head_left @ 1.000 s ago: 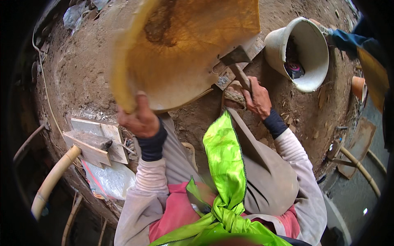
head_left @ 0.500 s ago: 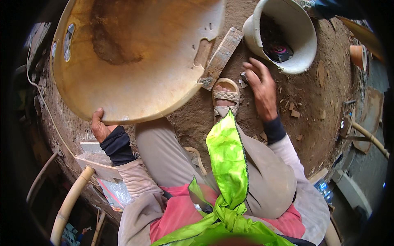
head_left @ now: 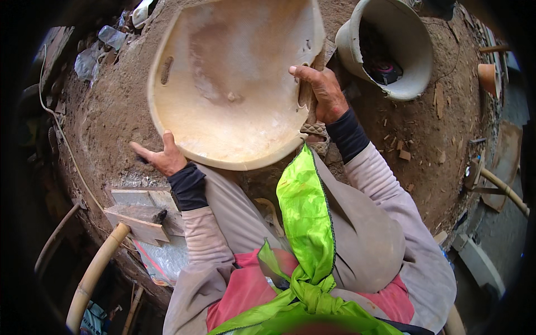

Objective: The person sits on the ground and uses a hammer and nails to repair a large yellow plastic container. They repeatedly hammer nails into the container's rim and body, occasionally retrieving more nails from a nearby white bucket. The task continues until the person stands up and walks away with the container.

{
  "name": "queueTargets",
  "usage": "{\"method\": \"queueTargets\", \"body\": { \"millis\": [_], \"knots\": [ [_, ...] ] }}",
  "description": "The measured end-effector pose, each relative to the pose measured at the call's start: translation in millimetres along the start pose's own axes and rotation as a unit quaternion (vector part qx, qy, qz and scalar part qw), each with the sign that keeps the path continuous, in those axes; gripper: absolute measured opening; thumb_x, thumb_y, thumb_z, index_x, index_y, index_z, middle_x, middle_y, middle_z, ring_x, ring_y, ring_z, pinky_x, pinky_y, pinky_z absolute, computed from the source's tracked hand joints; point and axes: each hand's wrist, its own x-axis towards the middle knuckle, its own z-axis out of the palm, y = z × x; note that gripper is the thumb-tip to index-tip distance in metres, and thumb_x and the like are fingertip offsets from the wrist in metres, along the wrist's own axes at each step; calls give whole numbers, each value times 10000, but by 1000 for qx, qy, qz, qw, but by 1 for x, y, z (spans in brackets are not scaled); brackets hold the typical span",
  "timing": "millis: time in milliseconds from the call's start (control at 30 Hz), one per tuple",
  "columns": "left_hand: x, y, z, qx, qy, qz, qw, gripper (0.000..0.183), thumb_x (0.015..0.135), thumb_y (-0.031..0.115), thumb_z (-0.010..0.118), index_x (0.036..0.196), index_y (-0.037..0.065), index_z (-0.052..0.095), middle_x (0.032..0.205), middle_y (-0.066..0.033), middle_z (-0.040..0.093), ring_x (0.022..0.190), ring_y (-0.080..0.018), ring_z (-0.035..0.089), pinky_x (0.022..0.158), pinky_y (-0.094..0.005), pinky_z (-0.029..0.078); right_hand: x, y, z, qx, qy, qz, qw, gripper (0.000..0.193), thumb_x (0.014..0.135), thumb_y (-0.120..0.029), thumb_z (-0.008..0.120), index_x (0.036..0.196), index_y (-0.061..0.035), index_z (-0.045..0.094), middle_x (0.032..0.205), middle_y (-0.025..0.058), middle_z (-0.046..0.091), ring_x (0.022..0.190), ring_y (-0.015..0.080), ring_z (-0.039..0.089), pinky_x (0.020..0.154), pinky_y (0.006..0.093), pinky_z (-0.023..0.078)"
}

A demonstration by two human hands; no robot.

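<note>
A large, shallow cream plastic basin [head_left: 240, 137] with brown stains tilts in front of me, its near rim over my left leg. One handle slot [head_left: 167, 70] shows on its left side; the handle area on the right is broken and jagged. My right hand [head_left: 324, 92] is closed round that broken right edge, thumb lying over the inside. Beside the lower left rim is my left hand [head_left: 166, 159], thumb up and index finger stretched away to the left. Its other fingers are mostly hidden. A sandalled foot [head_left: 316, 137] shows partly behind the basin's right edge.
A pale, chipped bucket [head_left: 416, 78] lies tipped at the upper right, dark stuff inside. Wood scraps [head_left: 404, 154] dot the dirt floor. Small boards [head_left: 137, 223] and a bamboo pole [head_left: 97, 273] are at my left. Clear plastic litter [head_left: 87, 62] lies at the upper left.
The basin has moved to the right and lies at a different tilt. My right hand has come from near the bucket and taken hold of its broken edge. My left hand has loosened from the rim.
</note>
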Motion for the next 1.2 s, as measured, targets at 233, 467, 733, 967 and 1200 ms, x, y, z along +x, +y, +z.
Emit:
{"method": "queueTargets", "body": {
  "millis": [233,467,733,967,1200],
  "knots": [
    [-54,62,121,223,-391,422,787,736,1047,573,405,1673,269,166,1755,-55,67,1598,-394,51,1262,-618,36,14,11,-2,27,-6,24,999,419,830,-235,774,1088,81,675,992,129,694,824,243,696,761,365,587],
    [-101,43,175,239,-518,346,745,825,980,767,291,1668,350,107,1757,52,-9,1609,-336,-61,1174,-761,-67,17,15,-4,8,63,5,998,421,795,-167,794,1107,79,659,1014,114,689,836,213,671,786,359,557],
    [-103,23,177,162,-502,346,776,819,979,770,279,1667,357,116,1757,57,12,1615,-304,-49,1155,-769,-106,-7,24,26,-210,95,-185,955,375,770,-129,793,1084,37,671,985,66,713,862,184,667,839,337,530],
    [-94,56,171,208,-562,301,742,799,997,746,282,1668,348,111,1757,64,-23,1611,-293,-105,1138,-774,-136,22,19,-7,-55,-4,-65,996,323,859,-126,705,1150,4,656,1025,90,710,898,209,694,826,351,560],
    [12,68,130,85,-65,419,902,665,802,227,774,1424,169,546,1290,-190,624,1114,-405,624,1008,-507,523,26,43,-82,-207,-70,-161,962,299,851,-49,675,1149,-68,664,1011,137,702,892,252,701,785,365,566]
  ]
}}
